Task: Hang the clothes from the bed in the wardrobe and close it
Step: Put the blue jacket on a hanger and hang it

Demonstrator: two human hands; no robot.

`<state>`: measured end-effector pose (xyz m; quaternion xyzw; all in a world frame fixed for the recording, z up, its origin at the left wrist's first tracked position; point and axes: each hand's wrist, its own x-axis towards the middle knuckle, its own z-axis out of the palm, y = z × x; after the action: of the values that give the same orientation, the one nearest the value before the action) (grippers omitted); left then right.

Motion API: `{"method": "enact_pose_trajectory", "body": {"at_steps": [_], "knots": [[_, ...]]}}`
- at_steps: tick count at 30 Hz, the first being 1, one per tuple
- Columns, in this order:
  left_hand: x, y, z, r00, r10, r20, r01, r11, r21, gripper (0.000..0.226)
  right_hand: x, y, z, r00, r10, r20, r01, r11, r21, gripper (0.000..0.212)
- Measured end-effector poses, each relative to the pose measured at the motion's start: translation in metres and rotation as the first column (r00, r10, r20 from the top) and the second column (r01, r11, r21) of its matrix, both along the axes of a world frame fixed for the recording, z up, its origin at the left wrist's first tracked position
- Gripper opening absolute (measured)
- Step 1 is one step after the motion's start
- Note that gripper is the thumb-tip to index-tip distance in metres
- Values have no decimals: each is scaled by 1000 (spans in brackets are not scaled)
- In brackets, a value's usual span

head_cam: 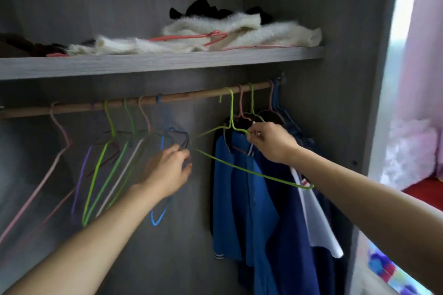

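Inside the open grey wardrobe a wooden rail (187, 97) runs under a shelf. My right hand (271, 142) pinches the shoulder of an empty green wire hanger (254, 173), whose hook sits just off the rail. My left hand (167, 170) grips the left end of the same green hanger, next to a blue hanger (159, 213). Several empty coloured hangers (105, 170) hang on the rail's left half. Blue, navy and white clothes (263, 211) hang at the right end.
The shelf (143, 61) above the rail carries white fluffy fabric (239, 31), a pink hanger (191, 37) and dark clothes. The wardrobe's side panel (374, 79) stands to the right. Beyond it are a pink curtain (424, 55) and a red surface.
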<state>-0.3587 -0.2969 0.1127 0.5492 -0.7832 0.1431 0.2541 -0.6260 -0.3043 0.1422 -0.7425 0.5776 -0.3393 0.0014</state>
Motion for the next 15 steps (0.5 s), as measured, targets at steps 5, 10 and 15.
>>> {"method": "enact_pose_trajectory", "body": {"at_steps": [5,10,15], "knots": [[-88,46,-22,998,-33,56,34,999,-6,15,-99,80,-31,982,-145,-125,146,989,-4,17],[-203,97,-82,987,-157,-23,159,974,163,11,-224,181,-67,964,-252,-86,259,963,75,18],[-333,150,-131,942,-334,35,306,896,322,19,-347,283,-104,891,-447,-82,454,878,150,18]]}}
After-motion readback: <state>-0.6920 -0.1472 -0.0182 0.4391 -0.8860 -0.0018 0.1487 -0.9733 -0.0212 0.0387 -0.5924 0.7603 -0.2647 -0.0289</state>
